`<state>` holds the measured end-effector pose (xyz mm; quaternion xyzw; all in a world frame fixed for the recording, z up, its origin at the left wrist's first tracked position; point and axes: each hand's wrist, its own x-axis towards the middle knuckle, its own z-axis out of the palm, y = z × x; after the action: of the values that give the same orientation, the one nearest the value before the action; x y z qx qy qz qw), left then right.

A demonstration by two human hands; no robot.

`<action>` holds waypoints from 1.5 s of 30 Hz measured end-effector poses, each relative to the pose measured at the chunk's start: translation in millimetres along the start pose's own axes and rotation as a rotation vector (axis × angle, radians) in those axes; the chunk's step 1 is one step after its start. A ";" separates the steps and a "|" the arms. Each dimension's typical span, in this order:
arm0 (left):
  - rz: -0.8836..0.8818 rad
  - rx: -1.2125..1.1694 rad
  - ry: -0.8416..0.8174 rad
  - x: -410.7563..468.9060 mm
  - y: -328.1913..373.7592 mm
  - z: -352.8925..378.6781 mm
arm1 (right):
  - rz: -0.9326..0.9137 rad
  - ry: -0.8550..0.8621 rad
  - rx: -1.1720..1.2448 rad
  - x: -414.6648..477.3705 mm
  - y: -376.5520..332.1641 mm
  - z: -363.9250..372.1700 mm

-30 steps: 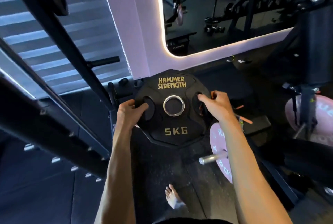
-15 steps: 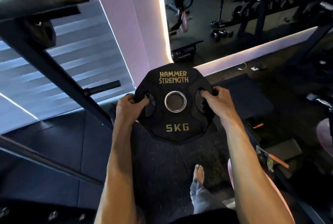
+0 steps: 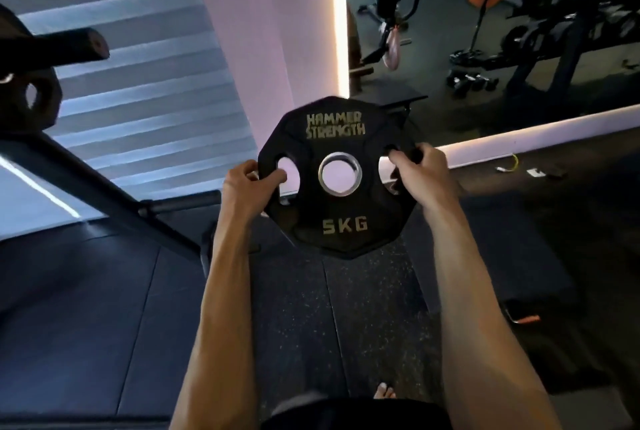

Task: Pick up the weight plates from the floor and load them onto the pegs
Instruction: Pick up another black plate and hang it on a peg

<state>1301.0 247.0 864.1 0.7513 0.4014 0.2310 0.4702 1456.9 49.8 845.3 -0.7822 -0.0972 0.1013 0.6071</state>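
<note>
A black 5 kg weight plate with gold lettering and a steel-ringed centre hole is held upright in front of me, off the floor. My left hand grips its left edge, fingers curled through the left handle slot. My right hand grips the right edge through the right slot. A low black peg sticks out from the rack frame just left of my left hand. A higher peg juts out at the upper left, with another black plate hanging below it.
The slanted black rack frame crosses the left side. A lit mirror ahead reflects dumbbell racks and an orange plate. Small items lie on the floor by the wall at right, an orange-tipped tool lower right. My bare foot stands on dark rubber flooring.
The plate has come up higher with both hands still gripping it, and my view has risen and swung left; the pink plates and bar on the floor at right have left view.
</note>
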 end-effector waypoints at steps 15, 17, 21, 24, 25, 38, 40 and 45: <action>0.094 0.071 0.474 122.9 73.2 -26.9 | -0.254 -0.334 0.196 174.5 -78.8 120.9; 0.085 0.102 0.535 132.4 82.3 -37.7 | -0.269 -0.379 0.220 189.6 -94.1 140.9; 0.072 0.144 0.673 140.3 93.9 -53.1 | -0.297 -0.510 0.253 209.7 -120.2 178.2; 0.032 0.174 0.795 141.0 98.5 -65.2 | -0.332 -0.618 0.251 220.6 -135.7 206.1; 0.030 0.181 0.827 139.8 99.9 -69.0 | -0.336 -0.657 0.258 221.9 -140.4 215.8; -0.124 0.267 1.347 134.7 117.5 -83.9 | -0.422 -1.144 0.377 220.7 -196.9 338.2; -0.164 0.294 1.399 138.1 118.7 -85.8 | -0.440 -1.196 0.385 217.9 -201.2 353.5; -0.241 0.309 1.517 147.2 120.4 -95.9 | -0.478 -1.328 0.351 211.1 -219.8 384.6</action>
<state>1362.0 389.3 1010.2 0.3964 0.7193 0.5701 -0.0205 1546.9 519.2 956.6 -0.4043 -0.5958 0.4334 0.5419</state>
